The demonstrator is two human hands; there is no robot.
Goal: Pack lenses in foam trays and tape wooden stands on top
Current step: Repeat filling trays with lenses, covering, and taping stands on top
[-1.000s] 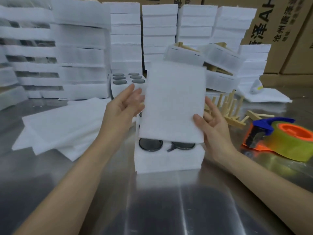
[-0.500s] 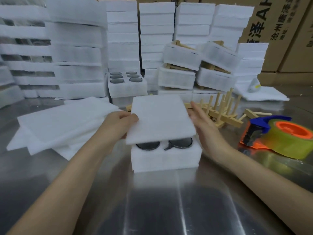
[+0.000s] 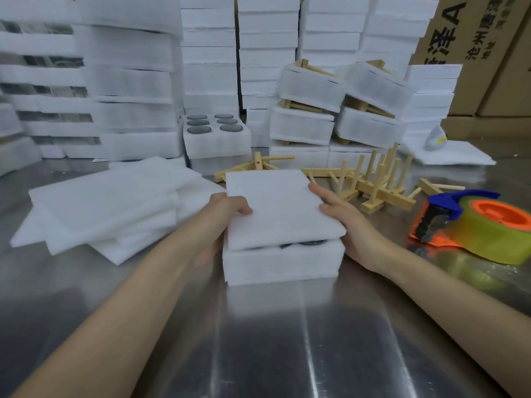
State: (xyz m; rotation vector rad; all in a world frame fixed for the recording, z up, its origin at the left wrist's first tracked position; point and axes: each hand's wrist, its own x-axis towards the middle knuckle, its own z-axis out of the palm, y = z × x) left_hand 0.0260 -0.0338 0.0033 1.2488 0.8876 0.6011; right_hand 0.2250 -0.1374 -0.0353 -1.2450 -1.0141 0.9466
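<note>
A white foam tray (image 3: 283,265) stands on the metal table in front of me, dark lenses (image 3: 311,243) just showing at its near edge. A white foam sheet (image 3: 281,208) lies almost flat over it, its near edge slightly raised. My left hand (image 3: 227,211) grips the sheet's left edge with the thumb on top. My right hand (image 3: 344,222) holds the right edge, fingers along the side. Loose wooden stands (image 3: 373,185) lie just behind to the right.
A pile of foam sheets (image 3: 109,202) lies to the left. An orange and blue tape dispenser (image 3: 477,225) sits at the right. An open tray of lenses (image 3: 214,133), stacked foam trays (image 3: 267,53), taped packs (image 3: 339,104) and cardboard boxes (image 3: 474,38) fill the back.
The foam sheet has come down from upright to nearly flat on the tray, covering the lenses. Both hands lowered with it, keeping hold of its sides.
</note>
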